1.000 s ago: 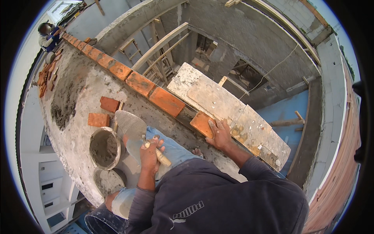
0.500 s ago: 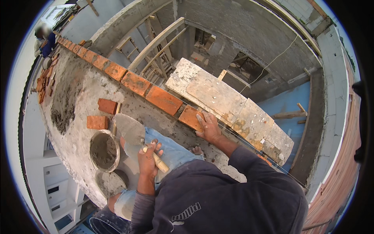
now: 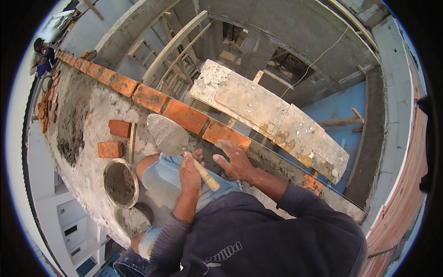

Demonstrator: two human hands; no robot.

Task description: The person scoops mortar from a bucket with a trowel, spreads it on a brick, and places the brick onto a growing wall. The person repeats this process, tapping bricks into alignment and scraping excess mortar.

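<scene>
My left hand [image 3: 190, 175] is closed round the wooden handle of a trowel [image 3: 167, 135]. The trowel's grey, mortar-smeared blade points up and left, beside the brick row and above my bent knee. My right hand [image 3: 237, 162] has its fingers stretched out at the near edge of the end brick [image 3: 226, 134]; whether the fingertips touch it I cannot tell. That orange brick lies in line with a row of bricks [image 3: 185, 116] running to the far left. A narrow joint parts it from its neighbour. A thin string runs along the row's far side.
Two loose bricks [image 3: 120, 128] and a wooden strip [image 3: 132, 144] lie left of the trowel. A mortar bucket [image 3: 137, 184] stands by my knee, another bucket [image 3: 146, 213] below it. Beyond the wall, a plank platform [image 3: 256, 108] spans a deep drop. A person [image 3: 41, 62] is far left.
My right hand has come back off the end brick toward me, its fingers spreading. The trowel has risen closer to the brick row, its blade turned more toward it.
</scene>
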